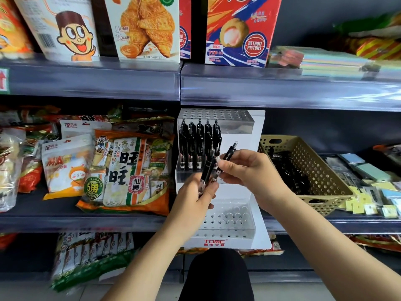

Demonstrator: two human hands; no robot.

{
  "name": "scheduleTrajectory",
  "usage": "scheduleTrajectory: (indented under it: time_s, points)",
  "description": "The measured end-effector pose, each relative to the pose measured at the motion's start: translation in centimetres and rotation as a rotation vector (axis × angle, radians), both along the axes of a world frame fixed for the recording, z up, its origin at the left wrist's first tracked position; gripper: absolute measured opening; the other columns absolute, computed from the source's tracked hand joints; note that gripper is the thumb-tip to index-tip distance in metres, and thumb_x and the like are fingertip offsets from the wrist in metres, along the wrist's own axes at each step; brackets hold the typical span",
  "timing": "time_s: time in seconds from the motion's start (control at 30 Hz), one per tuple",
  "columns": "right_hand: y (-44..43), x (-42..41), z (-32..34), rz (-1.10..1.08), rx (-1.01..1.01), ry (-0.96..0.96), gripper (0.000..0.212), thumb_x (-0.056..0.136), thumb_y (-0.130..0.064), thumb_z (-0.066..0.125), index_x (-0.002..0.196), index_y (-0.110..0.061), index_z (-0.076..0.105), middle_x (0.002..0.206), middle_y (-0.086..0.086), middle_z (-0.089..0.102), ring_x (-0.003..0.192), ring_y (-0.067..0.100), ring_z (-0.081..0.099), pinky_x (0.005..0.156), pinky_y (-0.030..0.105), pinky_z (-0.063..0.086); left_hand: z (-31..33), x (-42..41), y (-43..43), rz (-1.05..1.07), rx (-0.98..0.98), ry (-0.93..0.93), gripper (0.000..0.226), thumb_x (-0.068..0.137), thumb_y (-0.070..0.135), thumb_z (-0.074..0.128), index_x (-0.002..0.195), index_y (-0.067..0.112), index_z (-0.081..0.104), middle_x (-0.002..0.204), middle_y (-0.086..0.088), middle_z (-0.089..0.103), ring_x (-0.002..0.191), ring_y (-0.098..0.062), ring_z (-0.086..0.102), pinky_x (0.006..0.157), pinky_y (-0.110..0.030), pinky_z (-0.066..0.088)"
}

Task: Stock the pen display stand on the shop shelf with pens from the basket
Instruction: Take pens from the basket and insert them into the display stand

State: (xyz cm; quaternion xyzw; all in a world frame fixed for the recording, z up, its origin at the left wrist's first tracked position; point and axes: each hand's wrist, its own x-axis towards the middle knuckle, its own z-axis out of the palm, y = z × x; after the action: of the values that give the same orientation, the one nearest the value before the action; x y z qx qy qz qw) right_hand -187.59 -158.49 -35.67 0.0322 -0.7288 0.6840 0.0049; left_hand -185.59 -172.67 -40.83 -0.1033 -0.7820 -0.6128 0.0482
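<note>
Stand [257, 148] is the biggest piece: white and stepped, it faces me on the shelf [86, 221] so each pen can drop upright into a hole. Its far upper part already carries black pens [199, 140] on the left, while the near lower tier [230, 216] shows bare holes. The basket [314, 166] sits just right of the stand, I judge so that its loose pens [288, 172] stay within easy reach. My left hand [195, 198] curls round a small bundle [208, 168] in front of the stand, as a ready supply. My right hand [249, 170] pinches a single pen [230, 153] by its lower end, clicker up, probably the next to slot. The shelf is dark, with snack bags [125, 170] to the left, small packets [368, 192] to the right and boxes [147, 29] above.
</note>
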Motion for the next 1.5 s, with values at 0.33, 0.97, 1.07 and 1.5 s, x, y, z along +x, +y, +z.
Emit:
scheduleTrajectory:
  time_s: [0.33, 0.97, 1.07, 1.5]
  points:
    - [2.5, -1.7, 2.7, -0.215, -0.078, 0.181, 0.012, 0.082, 0.004, 0.062, 0.087, -0.006, 0.066, 0.08, 0.008, 0.068, 0.07, 0.015, 0.067, 0.07, 0.022, 0.057, -0.3, -0.9, -0.5, 0.194, 0.153, 0.018, 0.022, 0.093, 0.031, 0.046, 0.094, 0.018, 0.063, 0.089, 0.002, 0.065, 0.074, 0.004, 0.063, 0.07, -0.022, 0.055]
    - [1.0, -6.9, 2.3, -0.388, 0.51, 0.402, 0.005, 0.083, -0.013, 0.068, 0.081, -0.014, 0.072, 0.073, 0.001, 0.067, 0.069, 0.017, 0.063, 0.072, 0.024, 0.052, 0.2, -0.8, -2.1, 0.36, 0.027, 0.071, 0.023, 0.095, 0.035, 0.044, 0.079, 0.028, 0.058, 0.072, -0.014, 0.057, 0.061, -0.018, 0.047, 0.051, -0.01, 0.036]
    - [0.7, -7.3, 2.0, -0.369, 0.533, 0.371, 0.002, 0.079, -0.01, 0.071, 0.08, -0.01, 0.072, 0.07, 0.004, 0.067, 0.068, 0.019, 0.062, 0.071, 0.03, 0.053, 0.1, -0.8, -2.2, 0.35, 0.021, 0.073, 0.023, 0.095, 0.036, 0.044, 0.081, 0.025, 0.06, 0.072, -0.004, 0.06, 0.059, -0.01, 0.05, 0.052, -0.007, 0.036]
    - [0.8, -7.6, -0.8, -0.299, 0.658, 0.212, 0.008, 0.08, -0.026, 0.071, 0.083, -0.019, 0.067, 0.085, 0.004, 0.073, 0.079, 0.02, 0.068, 0.071, 0.025, 0.049, -0.2, -0.6, -2.3, 0.271, 0.049, 0.055, 0.044, 0.086, 0.048, 0.046, 0.097, 0.006, 0.049, 0.075, -0.008, 0.045, 0.063, -0.011, 0.042, 0.056, -0.012, 0.036]
